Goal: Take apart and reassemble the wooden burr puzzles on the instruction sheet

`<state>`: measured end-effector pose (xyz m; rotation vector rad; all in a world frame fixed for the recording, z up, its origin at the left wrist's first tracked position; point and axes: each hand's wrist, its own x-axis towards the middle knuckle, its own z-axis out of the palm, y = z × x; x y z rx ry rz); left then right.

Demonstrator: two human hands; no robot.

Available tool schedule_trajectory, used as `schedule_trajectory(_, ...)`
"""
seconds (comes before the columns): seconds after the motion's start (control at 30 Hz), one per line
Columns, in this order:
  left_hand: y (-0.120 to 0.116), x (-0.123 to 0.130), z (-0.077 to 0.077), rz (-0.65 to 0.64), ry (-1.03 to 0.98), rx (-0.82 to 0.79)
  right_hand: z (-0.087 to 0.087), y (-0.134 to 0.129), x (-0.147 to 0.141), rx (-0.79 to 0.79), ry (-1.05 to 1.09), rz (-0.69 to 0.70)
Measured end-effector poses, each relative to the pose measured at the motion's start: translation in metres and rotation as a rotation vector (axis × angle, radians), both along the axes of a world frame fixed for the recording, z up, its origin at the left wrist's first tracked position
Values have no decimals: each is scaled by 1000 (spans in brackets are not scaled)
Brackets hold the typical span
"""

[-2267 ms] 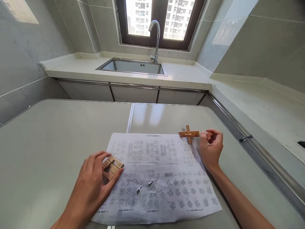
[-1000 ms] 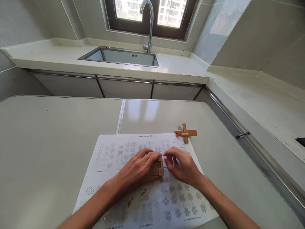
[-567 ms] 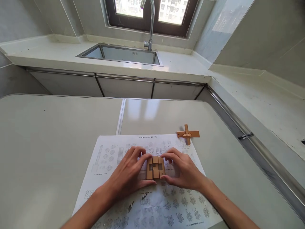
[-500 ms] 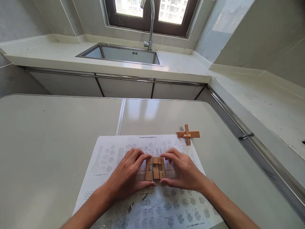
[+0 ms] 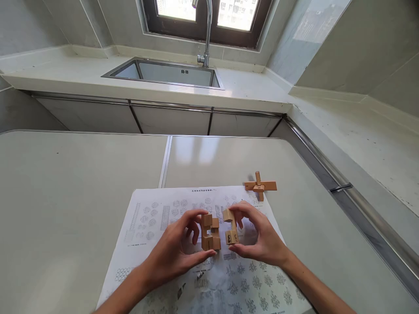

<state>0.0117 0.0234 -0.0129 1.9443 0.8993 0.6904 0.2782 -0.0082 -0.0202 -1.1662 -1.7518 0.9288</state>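
My left hand [image 5: 183, 237] pinches a notched wooden puzzle block [image 5: 207, 233] by its top and bottom ends, thumb below and fingers above. A second notched block sits against its right side. In my right hand [image 5: 253, 231] is another notched wooden puzzle block [image 5: 232, 226], gripped the same way between thumb and fingers, with a "3" marked on its lower end. A narrow gap separates the pieces of the two hands. Beneath them lies a printed sheet [image 5: 157, 253] of small line diagrams. A cross-shaped wooden puzzle assembly [image 5: 260, 186] rests at the sheet's upper right corner.
The pale table [image 5: 59, 209] has a seam strip [image 5: 166, 161] running away from me. Beyond its far edge is a counter [image 5: 81, 80] with a sink [image 5: 173, 74] and a tall faucet [image 5: 207, 39] under a window. Another counter [image 5: 366, 139] runs along the right.
Three blocks stood side by side between both hands. My right hand has drawn its block away to the right and turned it, while my left hand's blocks have also turned.
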Motion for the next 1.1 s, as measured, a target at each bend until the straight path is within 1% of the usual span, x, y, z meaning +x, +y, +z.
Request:
schedule_trajectory(0.07, -4, 3, -3, 31, 19, 80, 2, -4, -6, -93, 101, -3)
schedule_trajectory(0.17, -12, 8, -7, 85, 28, 249, 5, -9, -16, -212, 200, -6)
schedule_trajectory(0.27, -16, 13, -8, 111, -23, 390, 6, -12, -24, -256, 265, 32)
schedule_trajectory(0.33, -18, 16, -7, 108, -67, 439, 6, -15, -27, -258, 304, 72)
schedule_trajectory(0.4, -18, 17, -6, 92, -96, 463, 5, -17, -30, -266, 325, 90)
schedule_trajectory(0.47, -17, 17, -6, 70, -109, 485, 3, -19, -32, -276, 330, 76)
schedule_trajectory(0.57, -17, 16, -4, 32, -104, 518, 1, -21, -34, -284, 340, 46)
schedule_trajectory(0.83, -17, 17, 1, -43, -67, 600, 4, -22, -37, -333, 353, 35)
schedule_trajectory(1.0, -20, 19, -2, -34, -55, 552, 3, -21, -37, -290, 347, 37)
schedule_trajectory(1.1, -23, 22, -4, -41, -78, 517, 1, -23, -37, -240, 295, 2)
